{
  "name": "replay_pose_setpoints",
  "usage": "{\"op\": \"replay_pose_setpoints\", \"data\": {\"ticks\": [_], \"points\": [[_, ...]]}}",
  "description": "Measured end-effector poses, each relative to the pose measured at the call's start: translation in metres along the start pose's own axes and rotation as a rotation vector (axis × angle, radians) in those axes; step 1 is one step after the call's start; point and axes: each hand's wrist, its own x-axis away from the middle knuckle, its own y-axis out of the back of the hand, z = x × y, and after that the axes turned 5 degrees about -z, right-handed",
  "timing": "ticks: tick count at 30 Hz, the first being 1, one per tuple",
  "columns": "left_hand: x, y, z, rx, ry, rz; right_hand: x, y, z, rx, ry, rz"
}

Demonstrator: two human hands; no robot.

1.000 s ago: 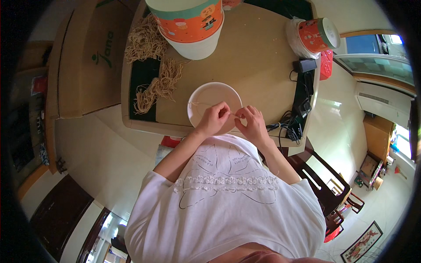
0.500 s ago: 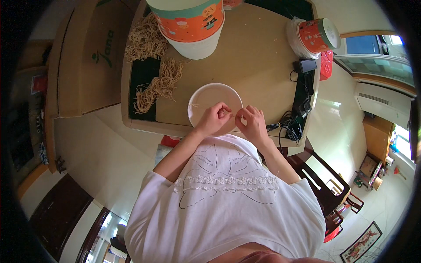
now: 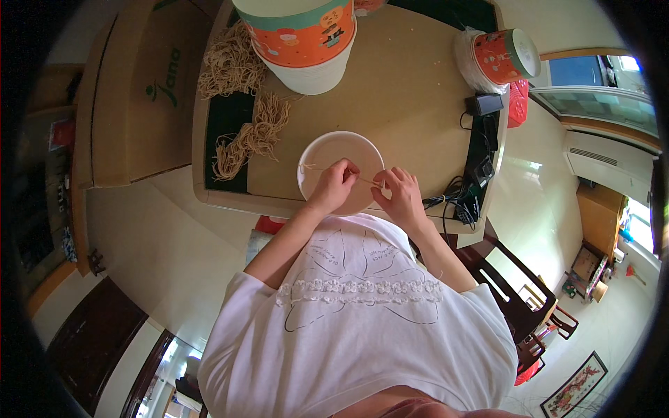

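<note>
A thin beige string (image 3: 366,182) runs between my two hands, over the near part of a round white tub (image 3: 302,150). My left hand (image 3: 335,184) is closed in a pinch on one stretch of it. My right hand (image 3: 398,197) pinches the other side, its thumb and forefinger together. At the tub's left rim a short pale string end (image 3: 306,166) shows. Two tangled bundles of beige string lie to the left: a larger bundle (image 3: 233,63) at the back and a smaller bundle (image 3: 254,138) closer to me.
A tall orange-and-green paper bucket (image 3: 303,45) stands at the back of the table. Farther right lies a smaller matching bucket (image 3: 498,57) beside clear plastic. Black adapters and cables (image 3: 463,198) line the right edge. Left of the table is a large cardboard box (image 3: 143,97).
My left hand has drawn slightly left, away from my right hand, so more string shows between them. The white tub has shifted a touch left.
</note>
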Motion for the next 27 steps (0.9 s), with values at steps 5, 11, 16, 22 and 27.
{"op": "replay_pose_setpoints", "data": {"ticks": [5,11,16,22,27], "points": [[-0.001,-0.004,0.007,-0.06,-0.04,-0.015,0.0,-0.001,-0.001,-0.02,-0.004,0.003],[-0.002,-0.004,0.001,-0.1,-0.043,-0.04,0.0,-0.003,-0.002,-0.045,0.005,0.001],[-0.005,0.018,-0.035,-0.226,0.072,0.162,0.0,-0.003,-0.005,-0.089,-0.018,0.014],[-0.003,0.007,-0.009,-0.026,-0.114,0.134,0.0,-0.004,-0.005,-0.114,0.008,-0.008],[-0.004,0.006,-0.023,-0.164,-0.057,0.161,-0.001,-0.003,-0.004,-0.127,-0.003,-0.006]]}}
